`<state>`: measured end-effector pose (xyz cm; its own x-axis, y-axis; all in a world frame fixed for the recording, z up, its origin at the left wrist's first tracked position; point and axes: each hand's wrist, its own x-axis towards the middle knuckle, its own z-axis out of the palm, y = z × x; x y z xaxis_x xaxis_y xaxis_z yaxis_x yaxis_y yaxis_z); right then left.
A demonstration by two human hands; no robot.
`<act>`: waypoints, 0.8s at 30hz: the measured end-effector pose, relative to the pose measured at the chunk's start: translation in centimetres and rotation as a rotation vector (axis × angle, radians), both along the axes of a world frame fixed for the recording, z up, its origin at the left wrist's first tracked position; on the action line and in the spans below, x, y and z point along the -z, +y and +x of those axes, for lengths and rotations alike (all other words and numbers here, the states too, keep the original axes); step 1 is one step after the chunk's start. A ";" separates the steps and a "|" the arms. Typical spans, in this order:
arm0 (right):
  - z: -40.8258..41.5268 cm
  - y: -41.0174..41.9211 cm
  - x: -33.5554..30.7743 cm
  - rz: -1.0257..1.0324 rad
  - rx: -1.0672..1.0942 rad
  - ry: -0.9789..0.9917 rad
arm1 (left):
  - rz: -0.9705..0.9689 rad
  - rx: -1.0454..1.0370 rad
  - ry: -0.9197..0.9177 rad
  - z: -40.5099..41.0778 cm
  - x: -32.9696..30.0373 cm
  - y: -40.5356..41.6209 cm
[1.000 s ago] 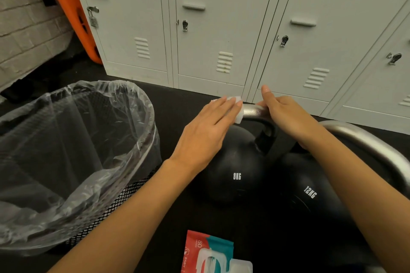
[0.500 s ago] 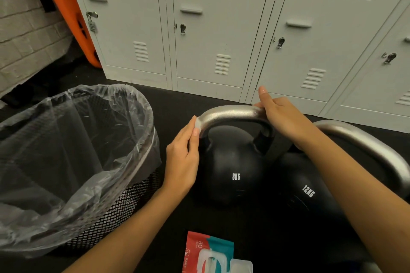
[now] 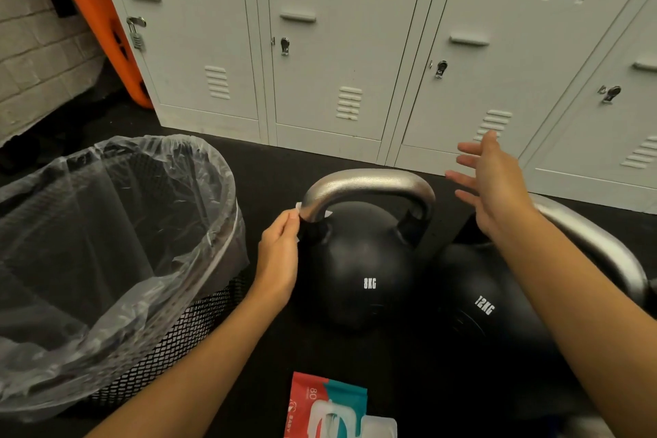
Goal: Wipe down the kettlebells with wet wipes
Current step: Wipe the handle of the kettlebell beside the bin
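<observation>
A black 8KG kettlebell (image 3: 359, 270) with a silver handle stands on the dark floor in the middle. My left hand (image 3: 279, 254) pinches a white wet wipe (image 3: 298, 207) round the lower left leg of that handle; only small edges of the wipe show. My right hand (image 3: 492, 185) hovers in the air to the right of the handle, fingers spread, touching nothing. A black 12KG kettlebell (image 3: 487, 316) sits right beside the first one, partly behind my right forearm.
A black mesh bin (image 3: 117, 260) lined with a clear plastic bag stands at the left, close to my left arm. A red and teal wet wipe pack (image 3: 330, 409) lies at the bottom edge. White lockers (image 3: 337, 46) line the back; an orange board leans at the far left.
My right hand has let go of the 8KG handle and lifted away to the right with fingers spread. My left hand has slid the wipe down the handle's left leg.
</observation>
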<state>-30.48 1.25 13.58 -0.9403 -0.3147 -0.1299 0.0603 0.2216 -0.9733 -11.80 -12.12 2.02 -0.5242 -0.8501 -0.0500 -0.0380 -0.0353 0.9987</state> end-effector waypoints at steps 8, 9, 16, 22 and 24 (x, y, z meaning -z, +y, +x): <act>0.0 -0.4 -1.1 -0.012 -0.051 0.033 | -0.524 0.021 -0.035 -1.9 -5.4 1.2; -0.1 -0.6 -1.2 -0.009 -0.060 0.051 | -0.690 0.021 -0.100 -2.4 -5.8 1.4; -0.2 -0.4 -1.0 -0.011 -0.033 0.149 | -1.527 0.211 -0.617 -7.2 -8.1 4.8; -0.4 0.2 -0.3 -0.016 -0.129 0.187 | -1.799 0.364 -0.936 -10.0 -8.3 8.0; -0.2 0.2 0.0 -0.048 -0.176 0.119 | -1.768 0.332 -0.914 -10.0 -8.1 7.8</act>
<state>-30.69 1.48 13.60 -0.8783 -0.4782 -0.0021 -0.0912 0.1718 -0.9809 -21.76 -4.27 10.08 -0.9491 -0.1475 0.2783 -0.2524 0.8847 -0.3920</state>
